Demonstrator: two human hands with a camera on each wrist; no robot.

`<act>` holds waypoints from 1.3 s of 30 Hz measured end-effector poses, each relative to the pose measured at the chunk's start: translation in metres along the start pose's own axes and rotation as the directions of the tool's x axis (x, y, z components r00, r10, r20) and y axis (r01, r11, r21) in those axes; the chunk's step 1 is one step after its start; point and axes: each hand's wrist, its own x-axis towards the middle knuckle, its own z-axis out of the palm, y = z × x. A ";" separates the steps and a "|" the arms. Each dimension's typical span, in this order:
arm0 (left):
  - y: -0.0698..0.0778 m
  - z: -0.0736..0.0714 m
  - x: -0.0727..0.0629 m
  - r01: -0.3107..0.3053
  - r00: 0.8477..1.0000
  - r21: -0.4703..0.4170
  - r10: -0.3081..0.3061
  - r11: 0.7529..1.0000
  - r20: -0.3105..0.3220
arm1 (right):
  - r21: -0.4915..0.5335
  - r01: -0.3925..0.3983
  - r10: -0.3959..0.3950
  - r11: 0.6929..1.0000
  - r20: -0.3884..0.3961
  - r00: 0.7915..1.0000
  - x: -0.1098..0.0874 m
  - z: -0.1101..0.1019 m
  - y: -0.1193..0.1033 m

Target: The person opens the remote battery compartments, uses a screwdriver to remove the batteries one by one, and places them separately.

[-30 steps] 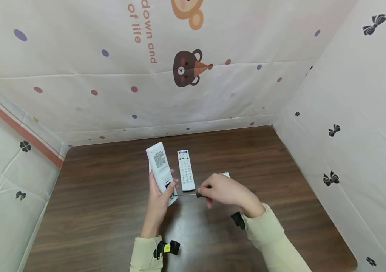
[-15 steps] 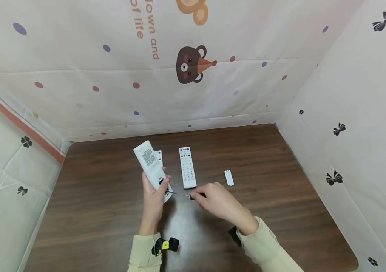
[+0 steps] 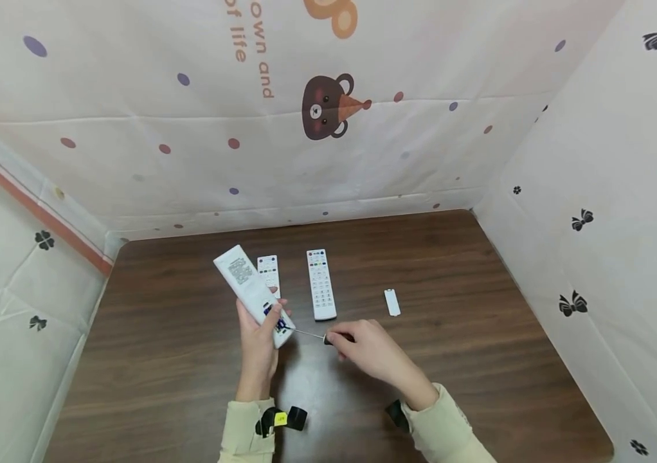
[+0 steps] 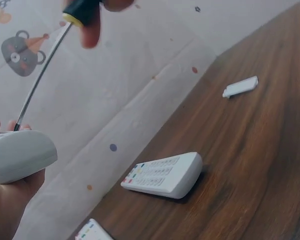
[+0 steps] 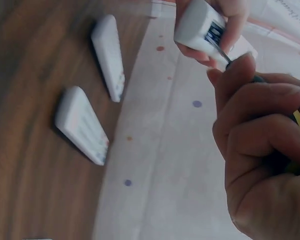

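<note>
My left hand (image 3: 258,347) grips a white remote control (image 3: 245,280), its labelled back turned up and raised over the table. The thumb lies beside the uncovered battery compartment (image 5: 214,32) at the near end. A screwdriver (image 4: 42,75) with a dark green and yellow handle is pinched in my right hand (image 3: 370,350). Its thin metal shaft points left, and the tip reaches into the compartment. Whether a battery lies inside is too small to tell. To the right, a small white battery cover (image 3: 392,302) rests on the table.
Two more white remotes lie buttons up on the brown wooden table (image 3: 149,334): one remote (image 3: 321,286) at the middle, another remote (image 3: 268,270) partly behind the held one. Printed cloth walls (image 3: 132,161) stand behind and at both sides.
My left hand has carried the remote left and tilted it further left. My right hand followed with the screwdriver tip at the compartment. The remote behind and the battery cover came into fuller view.
</note>
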 end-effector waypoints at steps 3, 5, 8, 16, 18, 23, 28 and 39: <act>-0.001 -0.002 0.000 0.016 0.999 -0.045 -0.018 0.999 -0.046 | 0.038 -0.026 0.028 0.999 -0.035 0.999 -0.002 0.011 0.004; -0.002 -0.004 0.000 0.031 0.997 -0.060 -0.035 0.998 -0.063 | 0.069 -0.046 0.049 0.997 -0.051 0.997 -0.003 0.017 0.007; -0.004 -0.005 0.001 0.052 0.994 -0.085 -0.060 0.995 -0.094 | 0.122 -0.063 0.072 0.991 -0.076 0.994 -0.004 0.024 0.010; -0.005 -0.009 0.002 0.074 0.990 -0.122 -0.088 0.990 -0.112 | 0.241 -0.044 0.074 0.969 -0.114 0.991 -0.007 0.038 0.014; -0.007 -0.010 0.002 0.066 0.990 -0.126 -0.080 0.990 -0.115 | 0.285 -0.051 0.084 0.957 -0.108 0.991 -0.008 0.041 0.014; -0.022 -0.018 0.001 0.032 0.994 -0.159 -0.048 0.987 -0.098 | 0.320 -0.044 0.085 0.946 -0.116 0.990 -0.009 0.042 0.012; -0.024 -0.019 -0.001 0.054 0.990 -0.174 -0.075 0.983 -0.116 | 0.312 -0.029 0.070 0.950 -0.121 0.990 -0.010 0.040 0.010; -0.013 -0.013 -0.004 0.134 0.974 -0.181 -0.164 0.974 -0.159 | 0.273 -0.022 0.062 0.962 -0.142 0.988 -0.014 0.044 0.021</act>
